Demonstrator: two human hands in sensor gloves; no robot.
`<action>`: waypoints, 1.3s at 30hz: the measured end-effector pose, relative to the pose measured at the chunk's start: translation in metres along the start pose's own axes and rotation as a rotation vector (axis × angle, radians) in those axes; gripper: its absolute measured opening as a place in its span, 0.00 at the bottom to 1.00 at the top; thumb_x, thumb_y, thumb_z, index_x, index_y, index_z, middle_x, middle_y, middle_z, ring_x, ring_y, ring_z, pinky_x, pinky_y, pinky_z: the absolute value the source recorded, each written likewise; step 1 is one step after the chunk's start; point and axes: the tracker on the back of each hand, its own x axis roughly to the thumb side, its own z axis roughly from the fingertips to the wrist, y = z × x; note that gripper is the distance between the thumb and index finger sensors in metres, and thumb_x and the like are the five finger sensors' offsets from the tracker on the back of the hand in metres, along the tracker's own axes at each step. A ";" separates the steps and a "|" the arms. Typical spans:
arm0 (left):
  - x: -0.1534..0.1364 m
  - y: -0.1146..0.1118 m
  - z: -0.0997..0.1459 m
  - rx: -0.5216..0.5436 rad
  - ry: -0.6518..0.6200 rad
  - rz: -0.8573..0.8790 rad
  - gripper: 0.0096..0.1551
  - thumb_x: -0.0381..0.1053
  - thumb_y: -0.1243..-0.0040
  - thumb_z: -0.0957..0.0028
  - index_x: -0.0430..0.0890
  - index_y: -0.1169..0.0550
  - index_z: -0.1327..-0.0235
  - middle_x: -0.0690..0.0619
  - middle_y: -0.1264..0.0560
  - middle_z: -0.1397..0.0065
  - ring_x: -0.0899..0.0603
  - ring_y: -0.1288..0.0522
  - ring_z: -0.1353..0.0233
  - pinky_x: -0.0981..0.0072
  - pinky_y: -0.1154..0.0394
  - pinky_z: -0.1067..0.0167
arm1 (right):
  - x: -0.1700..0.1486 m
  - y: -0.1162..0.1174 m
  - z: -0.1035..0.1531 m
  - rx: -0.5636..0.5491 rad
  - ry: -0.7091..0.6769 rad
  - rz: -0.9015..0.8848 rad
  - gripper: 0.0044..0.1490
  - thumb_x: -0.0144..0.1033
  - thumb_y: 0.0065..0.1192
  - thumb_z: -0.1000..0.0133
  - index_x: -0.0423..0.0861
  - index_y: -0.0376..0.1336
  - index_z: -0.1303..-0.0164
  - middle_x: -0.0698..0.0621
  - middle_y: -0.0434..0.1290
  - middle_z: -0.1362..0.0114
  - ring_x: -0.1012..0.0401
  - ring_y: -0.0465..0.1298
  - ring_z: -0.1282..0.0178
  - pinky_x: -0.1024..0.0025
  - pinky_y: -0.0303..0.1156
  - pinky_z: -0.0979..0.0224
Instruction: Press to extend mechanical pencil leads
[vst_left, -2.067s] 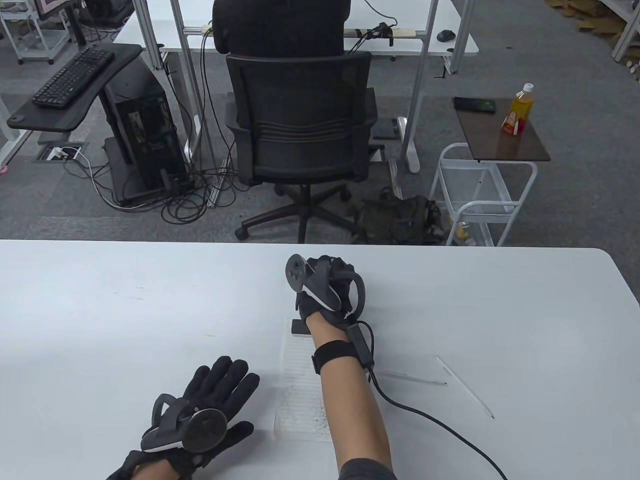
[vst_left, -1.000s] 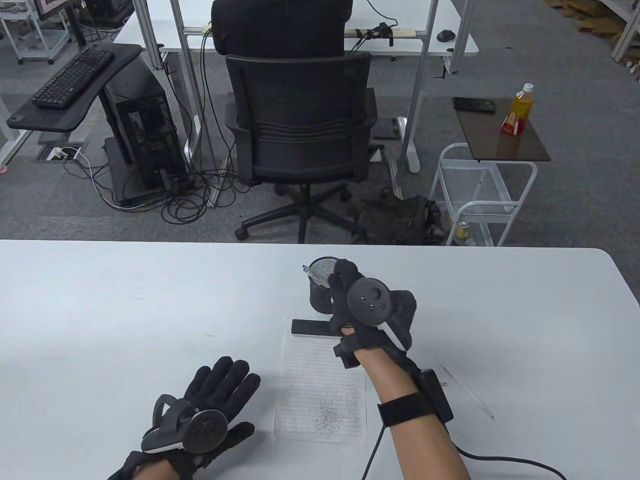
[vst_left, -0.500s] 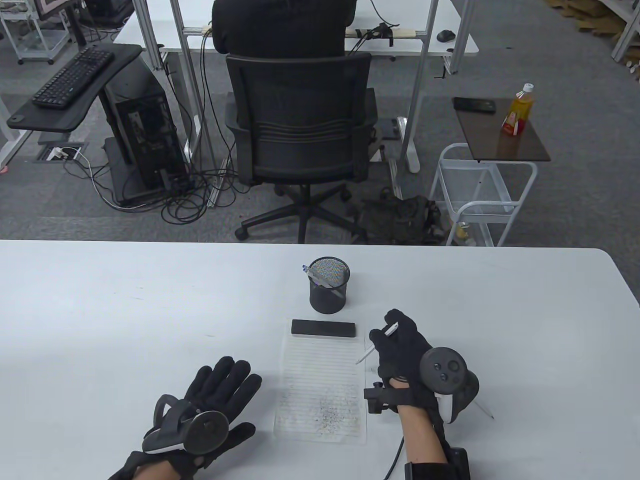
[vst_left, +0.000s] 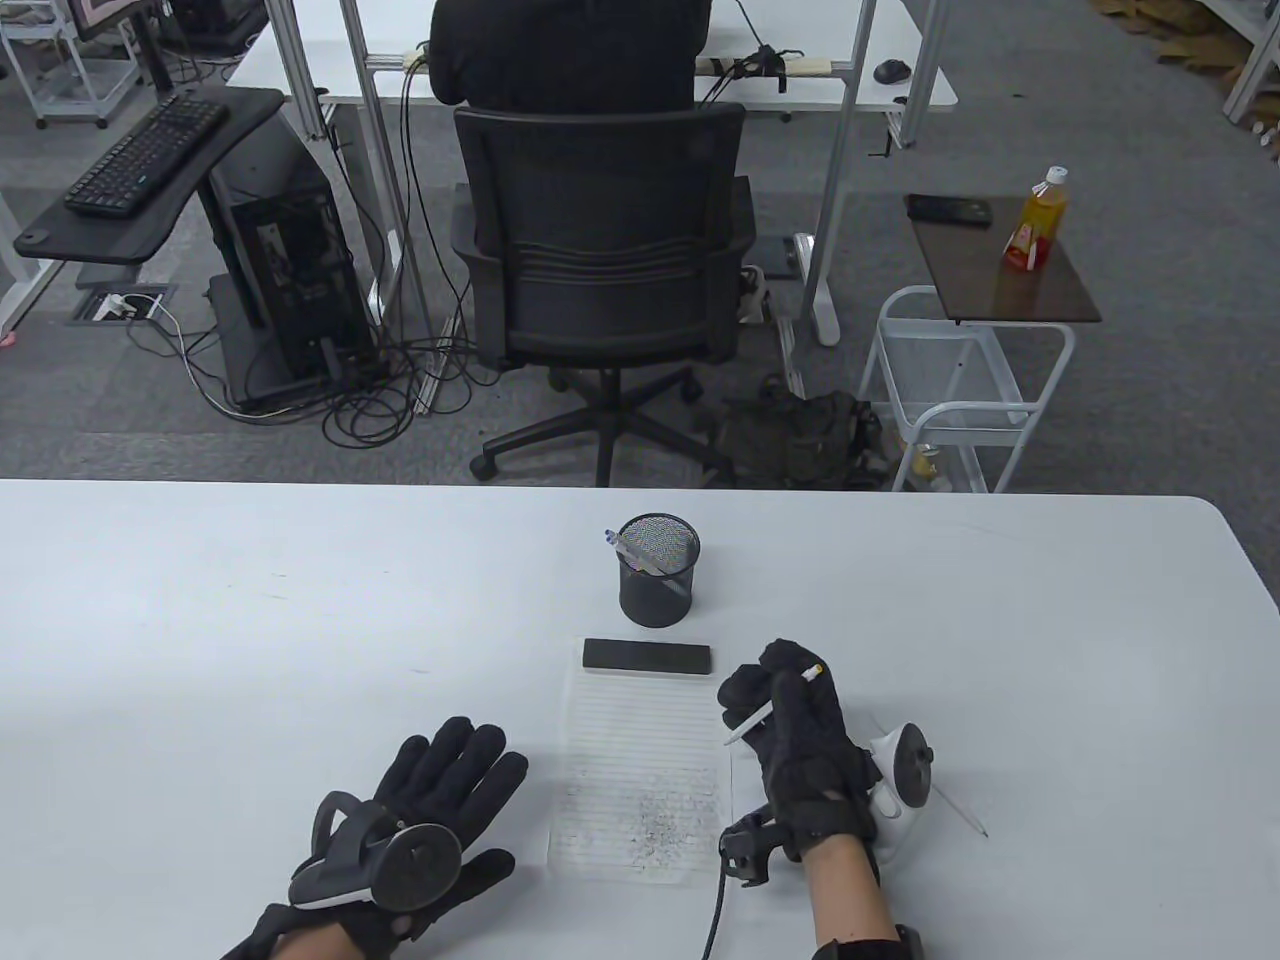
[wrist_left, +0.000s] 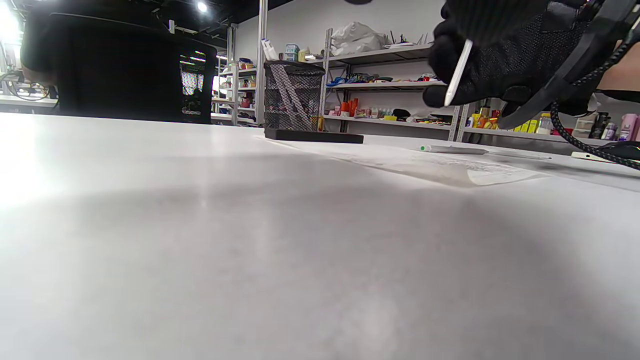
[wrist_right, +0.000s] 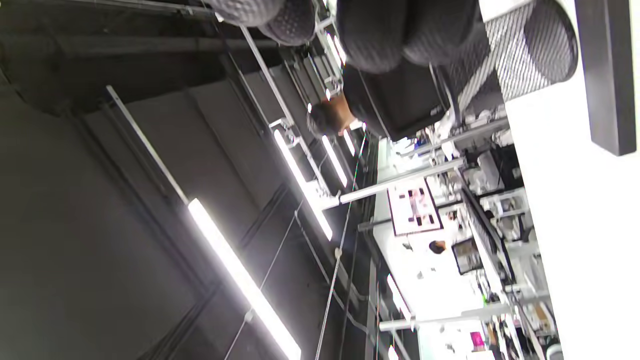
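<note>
While the left hand (vst_left: 420, 820) in its black glove lies flat on the white table (vst_left: 200, 620) with fingers spread wide, the right hand (vst_left: 790, 740) grips a thin white mechanical pencil (vst_left: 760, 712) over the lined paper sheet (vst_left: 640, 770). Pressing too hard could snap the lead.

I count 2 gloved hands: left grip (vst_left: 440, 800) flat on the tabletop (vst_left: 200, 620), right grip (vst_left: 790, 730) w/ 1 white mech. pencil (vst_left: 765, 707) in it. 1 mesh cup (vst_left: 657, 570), w/ at least 1 pen (vst_left: 625, 545) inside; can't tell if more. 1 lined sheet (vst_left: 640, 770). 1 black block (vst_left: 647, 657) at its top edge. 1 more pencil (vst_left: 960, 805) lying right of my right grip; left wrist view shows 1 green-tipped one (wrist_left: 452, 149) too.
</note>
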 end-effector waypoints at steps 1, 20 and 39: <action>0.000 0.000 0.000 0.003 0.001 -0.001 0.52 0.70 0.47 0.51 0.53 0.48 0.16 0.45 0.53 0.13 0.29 0.54 0.15 0.30 0.51 0.25 | -0.002 0.003 -0.001 0.025 -0.014 -0.014 0.34 0.54 0.48 0.38 0.53 0.59 0.22 0.42 0.70 0.37 0.39 0.69 0.40 0.20 0.56 0.30; 0.000 -0.002 -0.001 -0.007 -0.001 0.004 0.52 0.70 0.47 0.51 0.53 0.48 0.16 0.44 0.53 0.13 0.29 0.54 0.15 0.30 0.51 0.25 | -0.024 0.006 -0.001 -0.044 -0.057 -0.195 0.43 0.66 0.48 0.37 0.36 0.74 0.54 0.43 0.76 0.61 0.44 0.74 0.61 0.33 0.70 0.45; 0.000 -0.001 -0.001 -0.004 -0.001 0.008 0.52 0.70 0.47 0.51 0.53 0.48 0.16 0.44 0.53 0.13 0.29 0.54 0.15 0.30 0.51 0.25 | -0.023 0.007 -0.003 -0.004 -0.087 -0.238 0.50 0.74 0.46 0.39 0.36 0.74 0.55 0.43 0.76 0.61 0.44 0.74 0.60 0.34 0.69 0.43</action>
